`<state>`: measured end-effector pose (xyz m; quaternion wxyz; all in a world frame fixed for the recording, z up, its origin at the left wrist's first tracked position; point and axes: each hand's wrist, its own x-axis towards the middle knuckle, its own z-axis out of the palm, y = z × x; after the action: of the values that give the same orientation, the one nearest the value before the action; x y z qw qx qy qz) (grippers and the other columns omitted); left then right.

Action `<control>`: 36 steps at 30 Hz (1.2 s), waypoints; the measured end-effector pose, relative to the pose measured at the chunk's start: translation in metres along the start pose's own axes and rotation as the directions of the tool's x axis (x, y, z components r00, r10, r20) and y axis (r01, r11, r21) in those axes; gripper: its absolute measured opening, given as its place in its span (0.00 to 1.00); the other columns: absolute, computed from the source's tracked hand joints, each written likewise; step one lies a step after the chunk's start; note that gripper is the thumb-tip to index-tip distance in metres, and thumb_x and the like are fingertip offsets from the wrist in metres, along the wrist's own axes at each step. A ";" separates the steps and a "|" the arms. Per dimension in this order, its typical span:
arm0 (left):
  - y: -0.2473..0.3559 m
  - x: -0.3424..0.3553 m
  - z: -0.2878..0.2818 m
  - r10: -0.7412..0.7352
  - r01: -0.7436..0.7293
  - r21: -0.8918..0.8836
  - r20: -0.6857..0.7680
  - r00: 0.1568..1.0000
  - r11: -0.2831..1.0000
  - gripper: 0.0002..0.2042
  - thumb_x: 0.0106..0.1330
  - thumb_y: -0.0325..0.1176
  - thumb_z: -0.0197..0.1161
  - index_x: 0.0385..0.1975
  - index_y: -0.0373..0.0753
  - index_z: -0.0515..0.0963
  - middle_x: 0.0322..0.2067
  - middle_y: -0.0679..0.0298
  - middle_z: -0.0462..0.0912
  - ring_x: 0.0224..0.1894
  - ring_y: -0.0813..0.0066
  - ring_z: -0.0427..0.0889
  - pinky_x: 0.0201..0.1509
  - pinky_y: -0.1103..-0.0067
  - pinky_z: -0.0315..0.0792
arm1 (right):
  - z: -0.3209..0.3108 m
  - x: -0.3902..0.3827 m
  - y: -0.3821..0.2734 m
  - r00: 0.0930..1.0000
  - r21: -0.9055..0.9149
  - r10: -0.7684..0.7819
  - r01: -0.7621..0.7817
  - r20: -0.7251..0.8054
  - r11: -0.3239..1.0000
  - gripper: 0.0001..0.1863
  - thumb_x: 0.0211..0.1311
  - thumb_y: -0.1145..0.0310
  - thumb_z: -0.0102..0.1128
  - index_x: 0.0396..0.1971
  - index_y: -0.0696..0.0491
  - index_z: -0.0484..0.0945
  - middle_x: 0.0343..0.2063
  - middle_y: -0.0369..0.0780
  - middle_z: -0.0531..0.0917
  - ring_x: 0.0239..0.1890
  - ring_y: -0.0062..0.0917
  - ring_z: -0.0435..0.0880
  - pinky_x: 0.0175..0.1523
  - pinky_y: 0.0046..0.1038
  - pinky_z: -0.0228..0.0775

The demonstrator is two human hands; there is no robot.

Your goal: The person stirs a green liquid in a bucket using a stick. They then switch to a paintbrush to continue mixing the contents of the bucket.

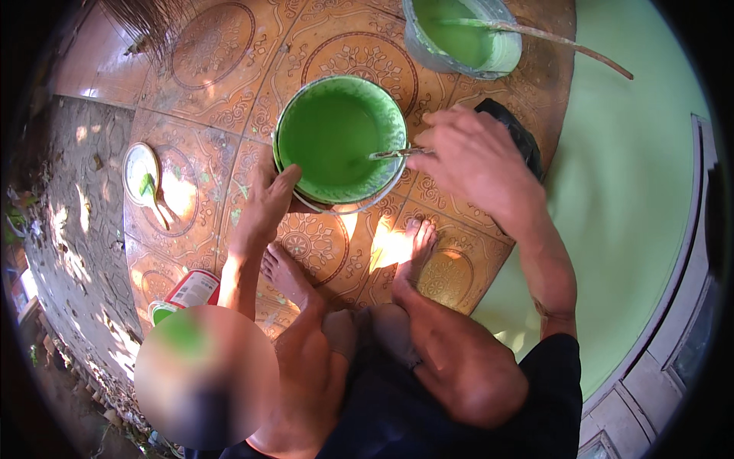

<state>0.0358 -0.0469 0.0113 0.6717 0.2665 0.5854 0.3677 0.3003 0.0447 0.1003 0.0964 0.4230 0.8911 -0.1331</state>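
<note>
A round bucket (400, 126) of green paint (329, 138) stands on the tiles in front of my feet, its inner wall smeared with paint. My left hand (267, 195) grips its near left side, thumb at the rim and the other fingers partly hidden against the outside. From the right, my right hand (474, 157) closes on a thin paint-stained stick (394, 154), whose far end reaches into the bucket over the paint. Whether that end dips below the surface is hard to tell.
A grey tub (417, 50) with green paint and a long stick (566, 42) stands far right. A black bag-like thing (512, 134) lies beside my right hand. Leftward are a white lid (138, 164) with a paint-marked tool and a red-and-white can (195, 291). A green wall (612, 191) borders the right.
</note>
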 end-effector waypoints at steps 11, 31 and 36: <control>0.015 0.056 -0.011 0.078 -0.050 0.294 -0.084 0.993 0.954 0.25 0.70 0.29 0.54 0.67 0.32 0.66 0.46 0.52 0.81 0.36 0.63 0.88 0.33 0.72 0.89 | 0.066 0.172 0.230 0.774 0.833 0.417 -0.246 0.476 -0.495 0.18 0.77 0.68 0.50 0.59 0.64 0.75 0.54 0.52 0.81 0.56 0.41 0.83 0.66 0.37 0.77; 0.093 0.063 0.015 0.279 -0.259 0.142 -0.147 0.949 0.955 0.22 0.78 0.38 0.58 0.59 0.24 0.69 0.51 0.39 0.81 0.46 0.53 0.88 0.50 0.68 0.85 | 0.066 0.169 0.297 0.901 0.568 -0.414 -0.409 0.129 -0.714 0.13 0.75 0.70 0.51 0.50 0.63 0.78 0.46 0.49 0.84 0.42 0.37 0.87 0.38 0.29 0.85; 0.068 0.112 0.064 -0.219 0.290 -0.679 0.191 0.957 0.674 0.16 0.79 0.25 0.48 0.61 0.23 0.61 0.61 0.40 0.70 0.60 0.56 0.79 0.63 0.69 0.82 | -0.043 0.137 0.167 0.884 0.812 -0.265 -0.460 0.384 -0.358 0.19 0.76 0.64 0.53 0.53 0.65 0.78 0.47 0.50 0.86 0.47 0.39 0.88 0.49 0.33 0.88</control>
<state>0.0916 0.0881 0.0098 0.7932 -0.0753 0.4012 0.4519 0.3421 0.2597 0.0758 -0.0863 0.3535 0.2947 -0.8836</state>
